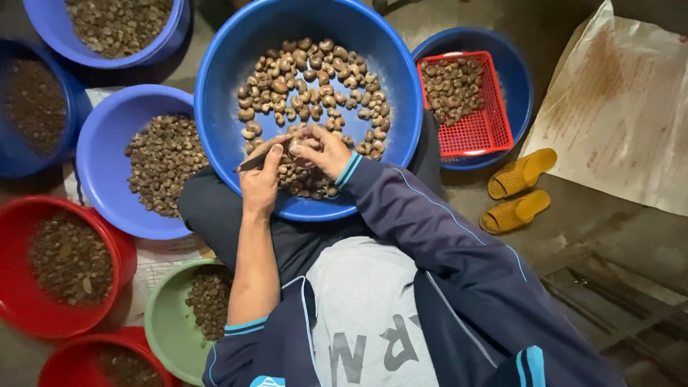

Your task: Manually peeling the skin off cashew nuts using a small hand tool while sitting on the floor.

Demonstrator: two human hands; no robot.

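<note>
The large round blue plastic basin (215, 107) fills the upper centre of the frame, resting on the person's lap, which keeps its load of pale brown curved nuts (315, 79) right under the hands. Around it on the floor stand other containers, each with its own batch, so the sorts appear to be kept apart: a lighter blue plastic bowl (107, 136) of small dark pieces at centre left, a red plastic bowl (21, 301) at lower left, a green plastic bowl (161, 322) tucked by the person's knee, and two more blue tubs in the upper left corner. At upper right a red mesh plastic basket (476, 129) sits inside another blue basin (519, 79) (the mesh would let dust fall through, I judge). A creased sheet of brown paper (623, 107) lies at the right edge, and a pair of yellow woven slippers (519, 190) sits beside it on the floor.

Both hands meet over the near side of the big basin. The left hand (259, 183) is closed around a thin dark blade-like tool (252, 163), its tip angled toward the other hand. The right hand (321, 149) pinches a single nut (295, 148) in its fingertips, held against the tool just above the pile so that scraps drop back into the basin.
</note>
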